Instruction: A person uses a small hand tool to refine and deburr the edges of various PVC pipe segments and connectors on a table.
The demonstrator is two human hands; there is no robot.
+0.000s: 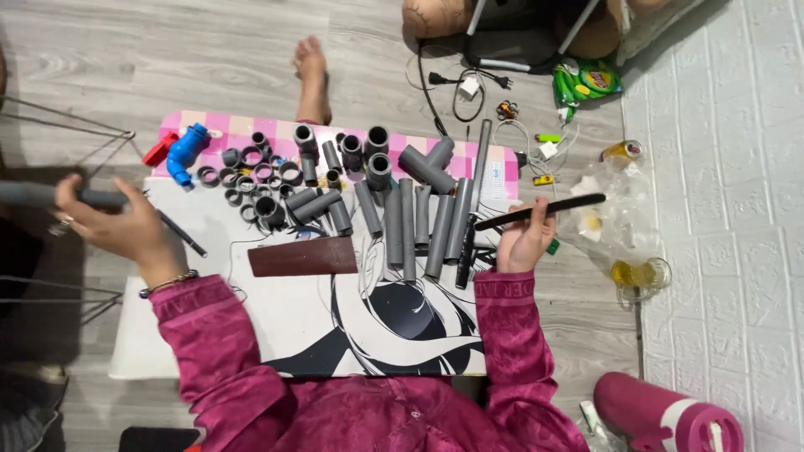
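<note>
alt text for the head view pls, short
A person in magenta sleeves sits over a low table; the left hand grips a grey pipe, the right hand a flat black strip. Grey pipe pieces and ring fittings cover the table.

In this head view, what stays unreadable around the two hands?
- Grey pipe in the left hand: its far end is cut off by the left frame edge.
- Black strip in the right hand: too thin to tell what it is.
- Small rings on the mat: overlapping, uncountable.
</note>
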